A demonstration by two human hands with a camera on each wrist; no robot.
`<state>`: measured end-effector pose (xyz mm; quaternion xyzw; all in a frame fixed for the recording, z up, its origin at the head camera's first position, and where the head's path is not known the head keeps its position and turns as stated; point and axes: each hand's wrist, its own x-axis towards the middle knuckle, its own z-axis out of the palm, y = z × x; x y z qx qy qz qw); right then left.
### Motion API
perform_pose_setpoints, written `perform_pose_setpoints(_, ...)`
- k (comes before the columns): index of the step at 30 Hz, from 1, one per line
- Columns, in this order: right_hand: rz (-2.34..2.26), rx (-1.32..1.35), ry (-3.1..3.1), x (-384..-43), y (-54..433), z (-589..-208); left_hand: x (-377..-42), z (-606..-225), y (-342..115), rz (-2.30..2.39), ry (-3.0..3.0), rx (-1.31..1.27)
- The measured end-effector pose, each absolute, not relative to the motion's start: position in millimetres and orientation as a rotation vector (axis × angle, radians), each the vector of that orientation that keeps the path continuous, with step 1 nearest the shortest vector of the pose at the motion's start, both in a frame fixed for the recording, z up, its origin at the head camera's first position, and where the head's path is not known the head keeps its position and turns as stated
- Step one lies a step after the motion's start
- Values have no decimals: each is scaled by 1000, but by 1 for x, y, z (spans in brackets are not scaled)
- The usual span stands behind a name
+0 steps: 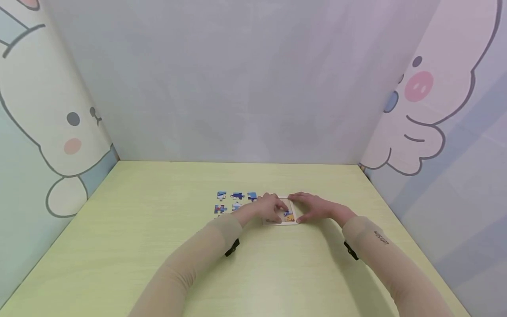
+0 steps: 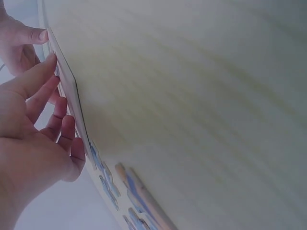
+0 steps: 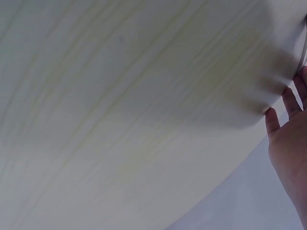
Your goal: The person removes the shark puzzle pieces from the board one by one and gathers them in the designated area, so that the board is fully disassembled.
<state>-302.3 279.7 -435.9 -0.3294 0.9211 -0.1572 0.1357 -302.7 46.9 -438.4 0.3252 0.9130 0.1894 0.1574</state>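
A shallow pale-framed puzzle tray (image 1: 280,224) lies on the table between my two hands. In its lower right corner sits a blue and orange puzzle piece (image 1: 290,217). My left hand (image 1: 270,208) reaches over the tray, its index fingertip at that piece and its thumb lower and apart. Seen from the left wrist, the fingers of this hand are loosely bent against the tray (image 2: 72,93). With thumb and fingers spread to two corners, my right hand (image 1: 314,207) holds the tray's right side. Only part of it shows in the right wrist view.
Left of the tray, several loose puzzle pieces (image 1: 237,196) lie in rows, some hidden behind the left forearm. The pale yellow table (image 1: 166,193) meets a grey back wall (image 1: 237,88) and side walls printed with cartoon animals.
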Motion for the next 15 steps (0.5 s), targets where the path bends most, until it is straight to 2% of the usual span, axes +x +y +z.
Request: perform_pose_setpoints(15,-462,-938,2666,-301,279,-436,-307,-438,46,664,2533,895)
